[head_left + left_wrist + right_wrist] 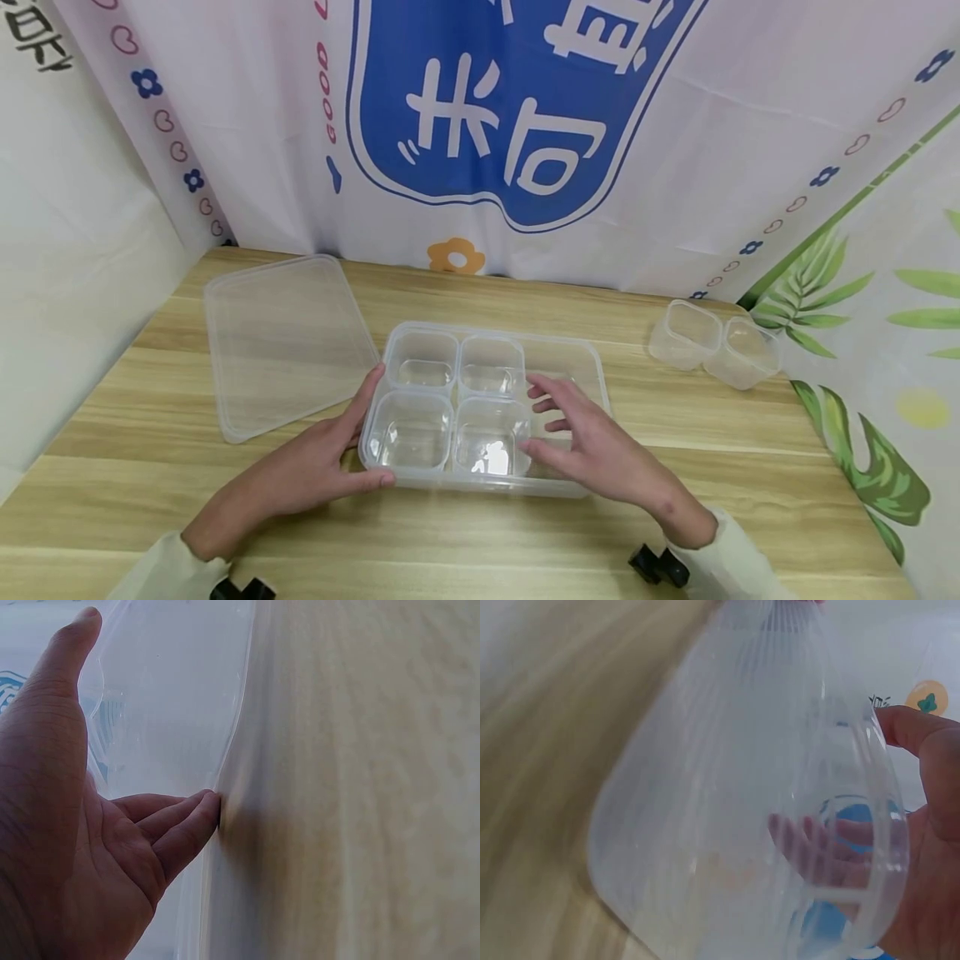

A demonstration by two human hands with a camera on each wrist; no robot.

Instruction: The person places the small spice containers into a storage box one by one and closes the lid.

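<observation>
A clear rectangular plastic box (566,487) stands on the table with several small clear square cups (411,429) filling its left and middle part. At the box's left end is my left hand (315,467), its fingers along the end wall and its thumb by the front left corner. In the left wrist view the fingertips (210,806) are at the box's lower edge. My right hand (600,442) reaches into the box's right part, fingers and thumb spread beside the right-hand cups. Through the box wall (705,787), the right wrist view shows those fingers loosely bent.
A clear flat lid (288,350) lies left of the box, its right corner close to my left fingers. Two more clear cups (684,337) stand side by side at the back right. A printed cloth (285,125) hangs behind the wooden table (480,558).
</observation>
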